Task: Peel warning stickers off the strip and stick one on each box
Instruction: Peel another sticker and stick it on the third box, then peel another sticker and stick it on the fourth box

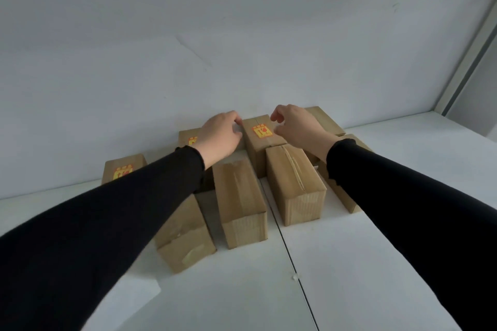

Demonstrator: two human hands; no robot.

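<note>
Cardboard boxes crowd the white desk (pixel 349 263) by the wall. Far left box (pixel 124 169) carries a sticker (pixel 123 173). Left hand (pixel 222 137) touches the back middle box (pixel 262 142), fingers curled at its edge, grip unclear. Its sticker (pixel 263 131) sits on top. Right hand (pixel 297 126) hovers beside it, fingers loosely curled, holding nothing.
</note>
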